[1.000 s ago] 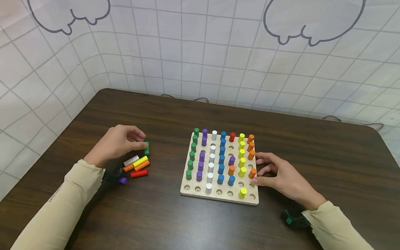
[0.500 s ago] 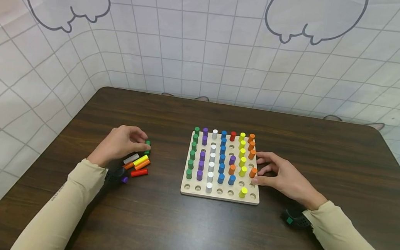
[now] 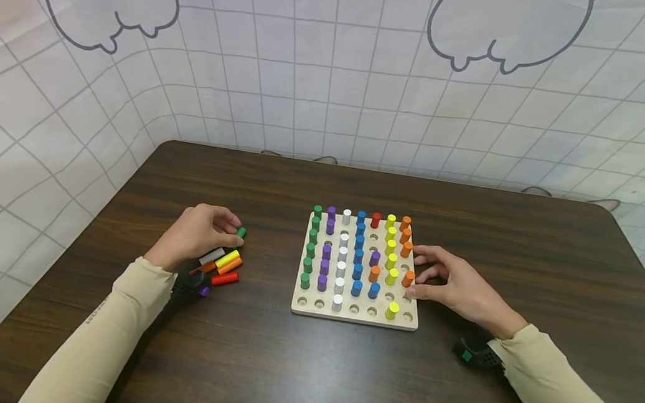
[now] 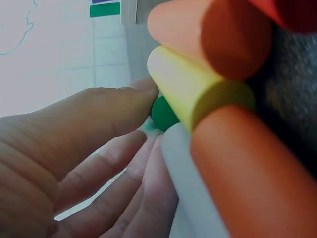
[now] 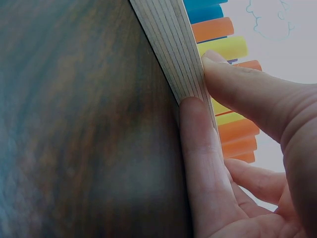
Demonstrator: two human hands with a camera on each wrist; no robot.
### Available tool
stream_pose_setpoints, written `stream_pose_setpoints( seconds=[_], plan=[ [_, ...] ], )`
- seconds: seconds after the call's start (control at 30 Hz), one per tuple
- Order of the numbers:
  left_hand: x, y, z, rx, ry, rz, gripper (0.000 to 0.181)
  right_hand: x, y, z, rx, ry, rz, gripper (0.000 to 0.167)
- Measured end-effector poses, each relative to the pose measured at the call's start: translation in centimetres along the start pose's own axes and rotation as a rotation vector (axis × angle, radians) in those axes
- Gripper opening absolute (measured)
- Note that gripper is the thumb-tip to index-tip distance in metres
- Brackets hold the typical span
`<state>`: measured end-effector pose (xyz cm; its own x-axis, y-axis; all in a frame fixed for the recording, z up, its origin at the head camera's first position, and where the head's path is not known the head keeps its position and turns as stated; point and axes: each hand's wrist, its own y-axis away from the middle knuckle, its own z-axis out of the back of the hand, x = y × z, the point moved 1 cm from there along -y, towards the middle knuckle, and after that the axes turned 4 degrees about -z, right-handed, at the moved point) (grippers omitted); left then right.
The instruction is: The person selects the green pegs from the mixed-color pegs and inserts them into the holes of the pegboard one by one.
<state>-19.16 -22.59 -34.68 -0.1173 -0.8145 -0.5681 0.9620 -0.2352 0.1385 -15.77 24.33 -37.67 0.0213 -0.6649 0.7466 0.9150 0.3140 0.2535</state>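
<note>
Near the loose pegs on the left, my left hand point(image 3: 201, 232) pinches a green peg point(image 3: 241, 232) between thumb and fingers. The left wrist view shows that green peg point(image 4: 165, 115) partly hidden behind a yellow peg point(image 4: 183, 82) and the thumb. A square wooden pegboard point(image 3: 306, 311) lies in the middle, with columns of green, purple, white, blue, yellow and orange pegs and several bare holes. My right hand point(image 3: 454, 287) holds the board's right edge. Its thumb lies on the top and a finger along the layered side point(image 5: 171, 44).
Beside my left hand lie a grey-white peg point(image 3: 212, 256), a yellow peg, orange pegs, a red peg point(image 3: 225, 278) and a purple peg point(image 3: 204, 291). All rest on a dark wooden table point(image 3: 266, 360), with a white gridded cloth point(image 3: 331, 71) behind it.
The green peg at my left fingertips has shifted slightly up and right and tilted. The left hand has edged right. My right hand and the pegboard stay as they were.
</note>
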Motion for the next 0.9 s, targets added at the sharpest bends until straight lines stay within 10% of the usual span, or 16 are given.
stream_pose_setpoints(
  seconds=[0.9],
  plan=[
    [-0.7, 0.43, 0.54, -0.045, 0.052, -0.07, 0.027, -0.08, -0.17, 0.0, 0.007, 0.0, -0.007, 0.086]
  ],
)
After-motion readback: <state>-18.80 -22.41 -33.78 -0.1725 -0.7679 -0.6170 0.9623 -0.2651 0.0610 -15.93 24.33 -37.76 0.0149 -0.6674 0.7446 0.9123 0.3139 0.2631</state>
